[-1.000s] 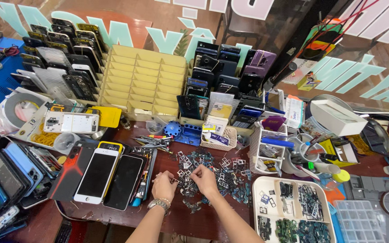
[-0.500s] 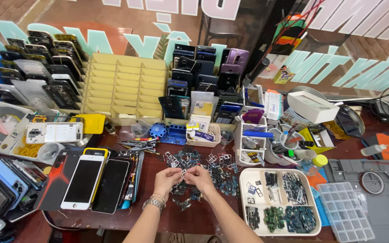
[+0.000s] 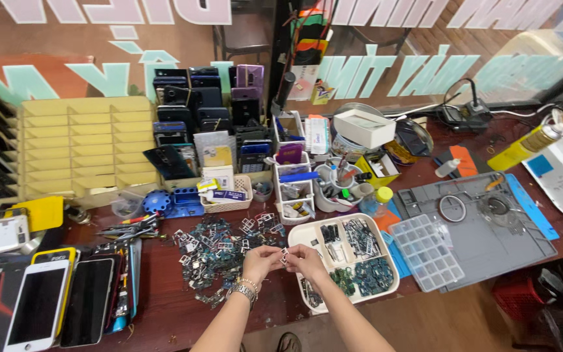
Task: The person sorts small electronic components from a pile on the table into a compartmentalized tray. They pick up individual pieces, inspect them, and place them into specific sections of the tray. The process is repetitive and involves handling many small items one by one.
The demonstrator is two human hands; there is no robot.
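My left hand [image 3: 260, 261] and my right hand [image 3: 306, 261] meet above the front edge of the dark red bench, fingertips pinching one small metal frame-like part [image 3: 285, 255] between them. A beaded bracelet sits on my left wrist. Just left of the hands lies a spread heap of several small metal and blue parts [image 3: 219, 251]. To the right, touching my right hand's side, stands a white divided tray [image 3: 297, 234] with sorted small parts in its compartments.
Phones lie face up at the front left [image 3: 40, 303]. A tan slotted rack [image 3: 86, 146] and rows of upright phones [image 3: 203, 104] stand behind. A clear compartment box [image 3: 428, 251] and grey work mat [image 3: 490, 241] lie right. Small bins and cups of tools crowd the middle.
The view has swung to the right. My hands have lifted from the heap and come together over the tray's left edge, holding a small part between them.
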